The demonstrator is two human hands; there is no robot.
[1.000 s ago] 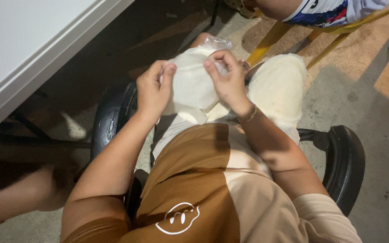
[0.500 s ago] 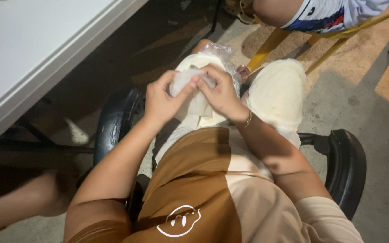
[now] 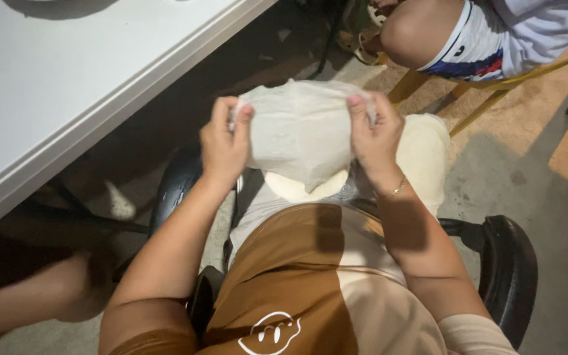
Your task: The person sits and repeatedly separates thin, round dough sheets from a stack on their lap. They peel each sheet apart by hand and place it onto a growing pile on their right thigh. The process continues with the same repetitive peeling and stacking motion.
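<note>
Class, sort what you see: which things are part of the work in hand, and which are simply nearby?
In hand:
left hand
right hand
white cloth piece, stretched between both hands
cream pieces on the lap

Nearby:
white table
black chair armrest
another person's knee

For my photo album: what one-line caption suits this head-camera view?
Seated person's left hand and right hand stretch a white cloth piece above the lap, beside a white table.

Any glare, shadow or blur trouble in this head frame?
Head view: the white table is bright but not blown out; deep shadow beneath it hides detail. The pale cloth stretched between left hand and right hand is sharp, without motion blur.
</note>
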